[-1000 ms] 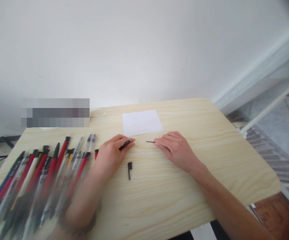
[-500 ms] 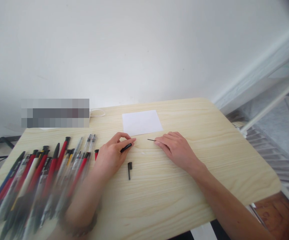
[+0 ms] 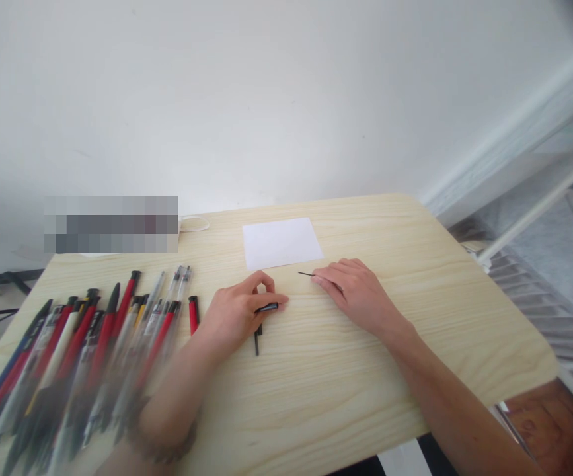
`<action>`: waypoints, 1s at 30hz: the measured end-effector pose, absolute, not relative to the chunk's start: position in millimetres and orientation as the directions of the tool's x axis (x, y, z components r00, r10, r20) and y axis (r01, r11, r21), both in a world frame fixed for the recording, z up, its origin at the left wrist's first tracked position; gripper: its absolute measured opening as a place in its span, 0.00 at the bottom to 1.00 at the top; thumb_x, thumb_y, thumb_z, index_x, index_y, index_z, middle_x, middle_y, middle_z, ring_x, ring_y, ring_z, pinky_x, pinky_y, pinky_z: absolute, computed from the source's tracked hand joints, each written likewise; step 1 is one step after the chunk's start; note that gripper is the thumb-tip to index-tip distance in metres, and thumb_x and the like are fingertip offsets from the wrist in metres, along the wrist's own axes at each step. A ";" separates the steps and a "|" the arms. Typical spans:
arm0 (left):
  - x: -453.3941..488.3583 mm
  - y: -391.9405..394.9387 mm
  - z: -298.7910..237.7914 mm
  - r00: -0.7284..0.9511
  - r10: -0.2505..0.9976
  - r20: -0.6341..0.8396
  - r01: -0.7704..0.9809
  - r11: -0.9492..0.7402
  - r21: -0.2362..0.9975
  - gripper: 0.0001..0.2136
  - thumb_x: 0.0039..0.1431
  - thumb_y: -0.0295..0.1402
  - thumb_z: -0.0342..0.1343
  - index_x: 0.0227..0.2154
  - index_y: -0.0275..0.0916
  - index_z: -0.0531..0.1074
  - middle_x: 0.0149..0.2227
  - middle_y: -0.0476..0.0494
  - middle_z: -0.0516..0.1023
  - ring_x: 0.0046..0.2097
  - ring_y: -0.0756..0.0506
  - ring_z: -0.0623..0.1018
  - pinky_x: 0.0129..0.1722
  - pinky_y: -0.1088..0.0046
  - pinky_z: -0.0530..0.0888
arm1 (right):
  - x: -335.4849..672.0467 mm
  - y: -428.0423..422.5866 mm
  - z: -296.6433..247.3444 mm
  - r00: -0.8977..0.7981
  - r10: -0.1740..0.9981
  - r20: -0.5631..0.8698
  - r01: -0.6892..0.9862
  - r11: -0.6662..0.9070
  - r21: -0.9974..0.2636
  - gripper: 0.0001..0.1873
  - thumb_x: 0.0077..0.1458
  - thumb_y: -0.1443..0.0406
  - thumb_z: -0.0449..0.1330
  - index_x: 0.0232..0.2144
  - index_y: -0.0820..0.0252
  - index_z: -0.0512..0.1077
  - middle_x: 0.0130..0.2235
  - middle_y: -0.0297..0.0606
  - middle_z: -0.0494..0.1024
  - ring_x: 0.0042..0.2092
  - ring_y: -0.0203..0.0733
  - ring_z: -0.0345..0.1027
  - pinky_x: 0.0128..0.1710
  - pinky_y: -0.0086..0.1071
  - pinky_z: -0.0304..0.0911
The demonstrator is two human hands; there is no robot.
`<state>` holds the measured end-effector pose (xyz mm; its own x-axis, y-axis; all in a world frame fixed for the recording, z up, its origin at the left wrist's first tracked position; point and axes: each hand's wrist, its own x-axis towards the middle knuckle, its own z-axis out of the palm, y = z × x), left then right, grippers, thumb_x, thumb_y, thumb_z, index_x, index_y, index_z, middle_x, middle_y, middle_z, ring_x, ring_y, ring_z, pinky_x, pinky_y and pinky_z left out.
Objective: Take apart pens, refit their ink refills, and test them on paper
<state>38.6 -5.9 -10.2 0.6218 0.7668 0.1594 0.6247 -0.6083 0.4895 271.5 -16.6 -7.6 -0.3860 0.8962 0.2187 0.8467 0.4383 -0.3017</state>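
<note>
My left hand (image 3: 239,311) rests on the light wooden table (image 3: 345,383) with its fingers pinched on a short black pen part (image 3: 267,307). A second black pen piece (image 3: 256,342) lies on the table just under that hand. My right hand (image 3: 358,294) lies beside it, fingers curled on a thin dark pen refill (image 3: 306,274) whose tip sticks out to the left. The two hands are a short gap apart.
Several red, black, blue and clear pens (image 3: 82,350) lie in a row across the table's left side, one short red pen (image 3: 193,313) closest to my left hand. A white sheet of paper (image 3: 280,242) lies behind the hands. The table edge drops off at right.
My left hand has slid right and toward me with the black part, now over the loose black piece. My right hand with the refill shifted slightly right and away.
</note>
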 end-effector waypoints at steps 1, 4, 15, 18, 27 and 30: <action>38.8 -5.7 -10.3 0.612 0.774 0.163 0.621 -0.598 0.506 0.08 0.57 0.32 0.54 0.35 0.48 0.77 0.38 0.51 0.73 0.29 0.53 0.72 0.27 0.78 0.68 | 271.6 -16.5 -7.8 -0.395 0.891 0.223 0.839 0.448 -0.307 0.12 0.61 0.64 0.49 0.35 0.59 0.72 0.33 0.35 0.77 0.35 0.39 0.65 0.41 0.35 0.55; 38.4 -4.6 -10.4 0.546 0.812 0.205 0.592 -0.547 0.592 0.07 0.57 0.33 0.54 0.34 0.45 0.77 0.38 0.49 0.75 0.32 0.51 0.75 0.33 0.77 0.70 | 272.2 -16.5 -8.2 -0.430 0.869 0.245 0.807 0.492 -0.327 0.12 0.61 0.64 0.49 0.35 0.59 0.72 0.33 0.35 0.77 0.36 0.38 0.65 0.41 0.34 0.56; 38.9 -4.8 -6.1 0.390 0.894 0.222 0.597 -0.429 0.678 0.07 0.56 0.34 0.55 0.34 0.41 0.76 0.36 0.51 0.80 0.37 0.49 0.78 0.40 0.76 0.72 | 267.4 -17.6 -8.8 -0.530 0.794 0.298 0.724 0.606 -0.330 0.11 0.61 0.63 0.50 0.36 0.60 0.72 0.30 0.36 0.75 0.34 0.37 0.65 0.39 0.33 0.56; 39.6 -4.8 -5.9 0.388 0.894 0.222 0.610 -0.430 0.666 0.07 0.56 0.35 0.54 0.34 0.42 0.75 0.36 0.51 0.80 0.37 0.49 0.78 0.40 0.76 0.72 | 267.3 -17.7 -8.6 -0.534 0.791 0.299 0.722 0.610 -0.327 0.11 0.60 0.64 0.50 0.36 0.60 0.72 0.30 0.36 0.76 0.34 0.37 0.65 0.39 0.34 0.56; 40.5 -5.6 -3.2 0.380 0.902 0.204 0.615 -0.412 0.672 0.06 0.56 0.35 0.54 0.33 0.42 0.75 0.34 0.51 0.80 0.35 0.48 0.78 0.39 0.77 0.72 | 266.6 -18.1 -8.1 -0.545 0.786 0.293 0.714 0.618 -0.329 0.12 0.61 0.64 0.49 0.36 0.60 0.72 0.30 0.35 0.75 0.34 0.37 0.65 0.39 0.33 0.56; 40.2 -5.7 -2.7 0.388 0.901 0.193 0.613 -0.408 0.677 0.07 0.56 0.35 0.54 0.33 0.41 0.75 0.34 0.51 0.80 0.35 0.48 0.78 0.38 0.77 0.72 | 266.7 -18.1 -8.5 -0.538 0.790 0.294 0.721 0.612 -0.324 0.12 0.61 0.63 0.50 0.36 0.60 0.72 0.31 0.36 0.76 0.34 0.37 0.65 0.39 0.33 0.55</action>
<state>40.2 -5.7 -2.7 0.3877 0.9013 0.1930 0.6125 -0.4084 0.6768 266.7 -18.1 -8.5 -0.5384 0.7898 0.2940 0.7214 0.6123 -0.3235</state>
